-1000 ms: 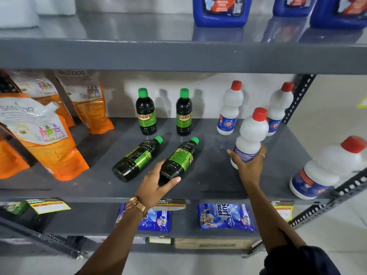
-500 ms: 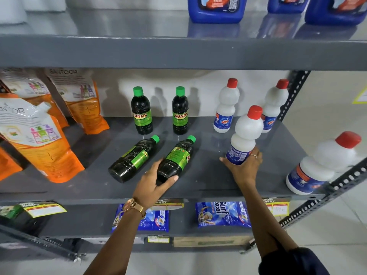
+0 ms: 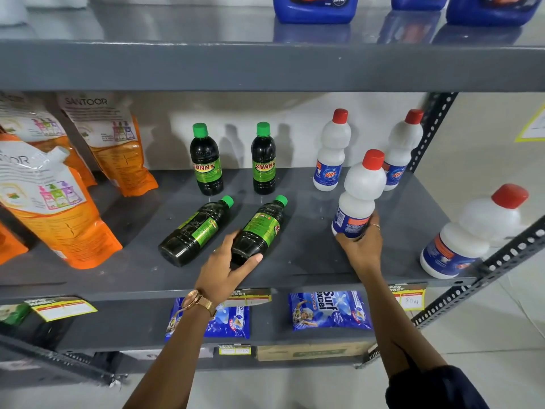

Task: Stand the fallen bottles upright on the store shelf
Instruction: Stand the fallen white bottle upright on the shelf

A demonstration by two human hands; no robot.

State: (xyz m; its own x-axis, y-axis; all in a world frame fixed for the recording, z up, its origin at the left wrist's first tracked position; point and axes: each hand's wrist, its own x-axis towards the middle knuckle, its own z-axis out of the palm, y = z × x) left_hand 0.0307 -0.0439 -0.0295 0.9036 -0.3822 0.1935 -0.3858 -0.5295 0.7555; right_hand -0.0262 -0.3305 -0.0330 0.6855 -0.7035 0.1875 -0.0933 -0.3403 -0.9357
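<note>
My left hand (image 3: 227,265) grips the base of a dark green-capped bottle (image 3: 261,228) that lies tilted on the grey shelf (image 3: 309,255). A second dark bottle (image 3: 196,231) lies beside it to the left. My right hand (image 3: 361,246) holds the bottom of a white red-capped bottle (image 3: 358,193), nearly upright and leaning slightly. Another white bottle (image 3: 474,231) lies on its side at the shelf's right end. Two dark bottles (image 3: 206,160) (image 3: 264,159) and two white bottles (image 3: 331,152) (image 3: 402,149) stand at the back.
Orange refill pouches (image 3: 59,208) fill the shelf's left part. Blue jugs (image 3: 315,7) stand on the shelf above. Blue detergent packets (image 3: 328,309) lie on the shelf below. A perforated metal post (image 3: 501,258) runs along the right front corner.
My right hand has tipped the white bottle from leaning towards upright. My left hand keeps its hold on the lying dark bottle, which has hardly moved.
</note>
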